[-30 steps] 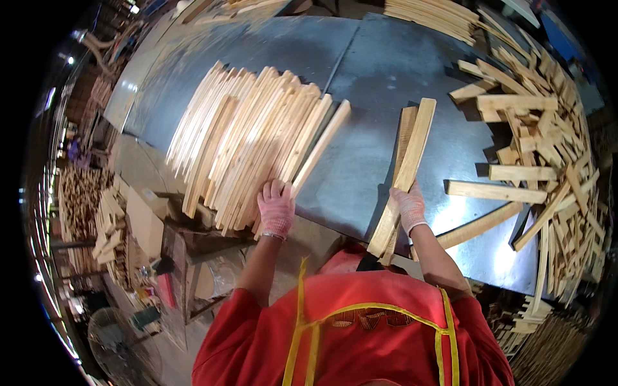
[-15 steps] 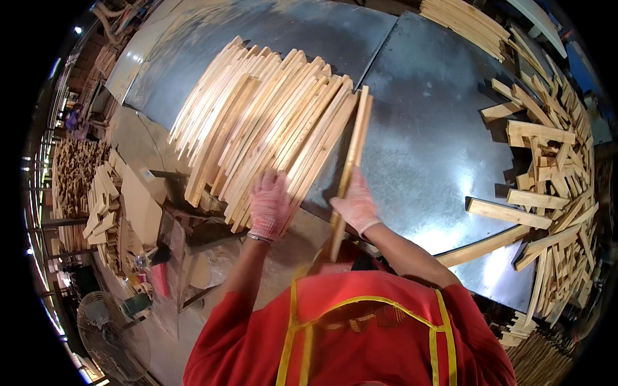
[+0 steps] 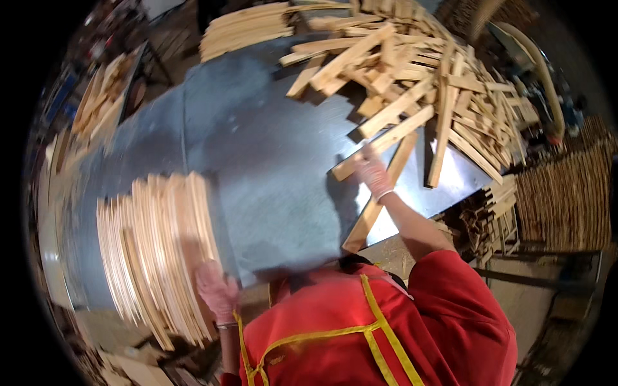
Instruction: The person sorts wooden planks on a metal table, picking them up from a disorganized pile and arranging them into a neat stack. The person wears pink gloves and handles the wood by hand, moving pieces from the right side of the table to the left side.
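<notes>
Gloved right hand (image 3: 374, 176) right of centre, fingers on a wooden strip (image 3: 399, 132), pinch too blurred to tell, left hand (image 3: 217, 293) lower left, fingers at a strip row (image 3: 162, 251), grip unclear, metal table (image 3: 277, 206) bearing that row and a jumbled pile (image 3: 467, 83), upper right.

A row of strips (image 3: 158, 244) spans the near-left corner of the table (image 3: 277, 199), a pile (image 3: 412, 98) at its right end, a stack (image 3: 244, 32) at the far edge.
</notes>
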Available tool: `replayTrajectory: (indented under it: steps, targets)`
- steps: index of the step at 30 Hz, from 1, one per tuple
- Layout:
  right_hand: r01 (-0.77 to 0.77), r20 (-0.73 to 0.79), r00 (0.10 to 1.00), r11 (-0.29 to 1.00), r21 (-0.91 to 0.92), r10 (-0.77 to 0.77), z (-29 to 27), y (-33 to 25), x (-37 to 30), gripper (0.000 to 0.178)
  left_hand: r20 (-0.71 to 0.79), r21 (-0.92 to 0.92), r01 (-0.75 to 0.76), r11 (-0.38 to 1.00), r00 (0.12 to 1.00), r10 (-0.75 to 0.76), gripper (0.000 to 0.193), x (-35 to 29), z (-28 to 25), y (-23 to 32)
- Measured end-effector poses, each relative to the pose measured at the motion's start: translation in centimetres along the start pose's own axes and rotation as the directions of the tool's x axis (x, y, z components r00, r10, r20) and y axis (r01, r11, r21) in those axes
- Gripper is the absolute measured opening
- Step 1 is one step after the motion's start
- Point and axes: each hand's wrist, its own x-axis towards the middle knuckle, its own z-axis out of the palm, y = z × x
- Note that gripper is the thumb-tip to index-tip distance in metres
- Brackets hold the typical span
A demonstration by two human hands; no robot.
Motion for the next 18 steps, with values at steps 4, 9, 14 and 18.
replayTrajectory:
  steps: [4,9,14,18]
  targets:
    - [-0.251,-0.486,0.874,0.872,-0.42,0.018,-17.3,1.7,4.5,0.081,-0.026,-0.205,-0.321,0.925,0.946,0.323,0.074,1.0,4.6,7.4]
    - [-0.585,-0.64,0.705,0.759,-0.284,0.304,-24.7,10.9,7.3,0.094,0.171,-0.194,-0.473,0.859,0.846,0.505,0.076,1.5,5.6,18.1]
    - [-0.119,-0.381,0.897,0.952,0.282,0.225,-19.4,10.8,8.5,0.07,0.225,-0.322,-0.504,0.802,0.782,0.582,0.07,2.5,3.5,26.4]
    - [-0.19,-0.001,0.963,0.676,0.712,0.271,-11.9,2.1,-1.4,0.055,0.159,-0.532,-0.374,0.76,0.837,0.524,0.07,3.1,3.2,30.1]
